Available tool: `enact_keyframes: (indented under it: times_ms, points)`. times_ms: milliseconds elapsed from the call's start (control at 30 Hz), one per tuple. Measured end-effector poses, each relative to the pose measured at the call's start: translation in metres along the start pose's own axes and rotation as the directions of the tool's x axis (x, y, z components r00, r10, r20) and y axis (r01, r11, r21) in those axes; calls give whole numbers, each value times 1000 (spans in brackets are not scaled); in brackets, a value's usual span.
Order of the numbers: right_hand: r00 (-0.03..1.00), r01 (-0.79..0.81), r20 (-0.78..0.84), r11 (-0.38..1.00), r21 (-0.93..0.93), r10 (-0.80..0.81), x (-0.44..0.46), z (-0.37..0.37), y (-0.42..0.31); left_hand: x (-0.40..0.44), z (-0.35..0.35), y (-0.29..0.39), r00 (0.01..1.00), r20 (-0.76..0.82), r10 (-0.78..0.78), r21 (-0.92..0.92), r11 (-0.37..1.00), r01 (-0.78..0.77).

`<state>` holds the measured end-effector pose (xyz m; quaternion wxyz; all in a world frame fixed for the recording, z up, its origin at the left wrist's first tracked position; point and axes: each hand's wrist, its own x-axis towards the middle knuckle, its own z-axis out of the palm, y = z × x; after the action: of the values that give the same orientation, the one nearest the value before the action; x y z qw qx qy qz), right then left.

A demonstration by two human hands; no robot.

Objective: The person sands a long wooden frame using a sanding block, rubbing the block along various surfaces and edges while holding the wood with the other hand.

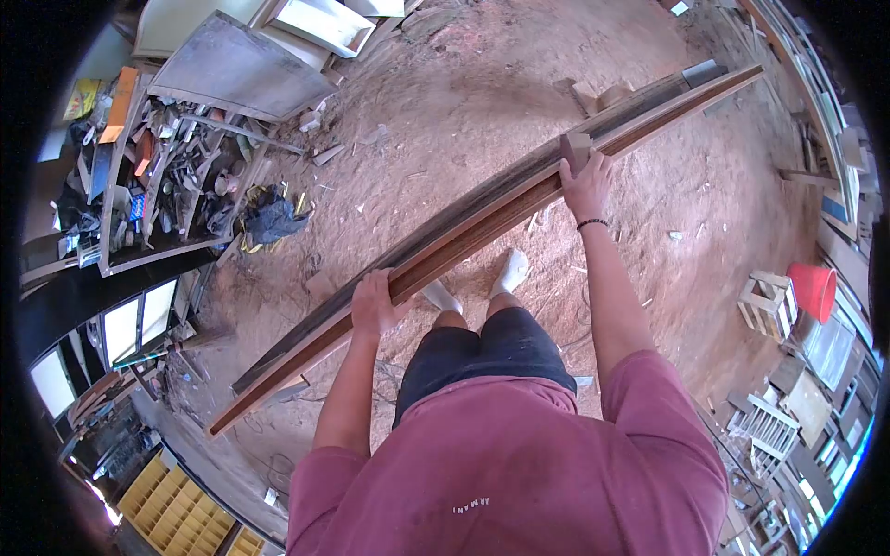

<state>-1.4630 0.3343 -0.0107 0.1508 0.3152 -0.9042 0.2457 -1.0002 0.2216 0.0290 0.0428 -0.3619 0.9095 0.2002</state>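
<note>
A long reddish-brown grooved wooden board [491, 222] runs diagonally in front of me, from lower left to upper right. Alongside its far edge lies a darker wooden beam [445, 211]. My left hand [374, 304] is closed over the board left of my legs, its fingers partly hidden. Further up the board, my right hand [586, 188] grips a small brown block [576, 154], which rests on or against the wood; exact contact there cannot be made out. A dark bracelet circles my right wrist.
Dusty ground with scattered chips surrounds my feet. Scrap fills a metal-framed bin [176, 176] at left, with a grey panel [243, 69] beyond it. At right stand a wooden crate [768, 306] and a red bucket [813, 291]. Yellow shelving [176, 505] sits lower left.
</note>
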Motion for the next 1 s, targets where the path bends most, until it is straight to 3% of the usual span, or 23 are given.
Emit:
enact_keyframes:
  times_ms: [67, 100, 133, 200, 233, 300, 333, 400, 433, 467, 533, 600, 633, 667, 700, 800, 833, 867, 900, 933, 1000]
  points:
    - [956, -13, 294, 997, 82, -12, -24, 2, -14, 0, 1, -2, 997, -65, 38, 36, 999, -36]
    - [798, -116, 599, 958, 262, -67, -49, -15, -51, 1, 2, -4, 997, -64, 47, 37, 998, -44]
    - [785, -29, 590, 940, 341, -190, -102, -13, -82, 1, 3, -4, 998, -54, 35, 43, 999, -33]
    - [811, 153, 403, 820, 552, -423, -182, -37, -140, -2, 4, -4, 999, -41, 21, 51, 999, -18]
    - [814, 148, 404, 822, 550, -417, -172, -43, -138, -1, 5, -3, 1000, -28, 3, 58, 998, -2]
    - [677, 133, 617, 892, 432, -400, -147, -50, -122, -1, 6, -7, 1000, -9, -6, 71, 997, 7]
    - [755, 78, 605, 951, 300, -253, -136, -15, -81, -3, 10, -10, 1000, -22, 1, 82, 997, 1]
    - [931, 154, 278, 947, 283, -235, -40, -28, -16, -2, 15, -11, 999, -38, 10, 89, 996, -6]
    - [951, -103, 302, 986, 130, 59, -19, -6, 29, -4, 14, -11, 998, -54, 28, 97, 995, -23]
    - [977, -114, 176, 992, -54, 122, -4, -4, 49, -3, 14, -12, 996, -77, 47, 107, 993, -39]
    - [918, -185, 350, 982, -42, 188, -9, -7, 30, -2, 11, -12, 997, -66, 33, 81, 996, -27]
    - [851, -74, 507, 926, 371, -136, -56, -42, -50, 3, 11, -8, 998, -59, 25, 45, 999, -23]
    - [818, 18, 536, 941, 339, -208, -112, -29, -79, 3, 9, -5, 999, -47, 8, 62, 998, -5]
    - [602, -1, 766, 958, 286, -228, -123, -63, -120, 0, 6, -4, 999, -31, -11, 81, 997, 13]
    - [771, 165, 463, 840, 517, -436, -181, -41, -127, 2, 9, -6, 999, -32, 6, 78, 997, -3]
    - [753, 225, 440, 820, 526, -489, -155, -40, -101, -3, 17, -15, 999, -35, 14, 106, 994, -10]
    - [737, 184, 544, 894, 408, -400, -126, -25, -74, -3, 16, -15, 1000, -21, 12, 103, 995, -10]
    - [822, 89, 522, 957, 276, -227, -86, -11, -40, -3, 15, -16, 1000, -12, 13, 98, 995, -11]
    - [876, -35, 480, 987, 157, -45, -45, 3, -7, -4, 15, -15, 1000, -5, 16, 118, 993, -15]
    - [935, -243, 284, 967, 78, 212, -25, 0, 12, -2, 14, -12, 999, -6, 41, 111, 993, -40]
    - [930, -242, 282, 970, -15, 236, -32, 0, 9, -3, 11, -8, 997, -46, 56, 83, 995, -52]
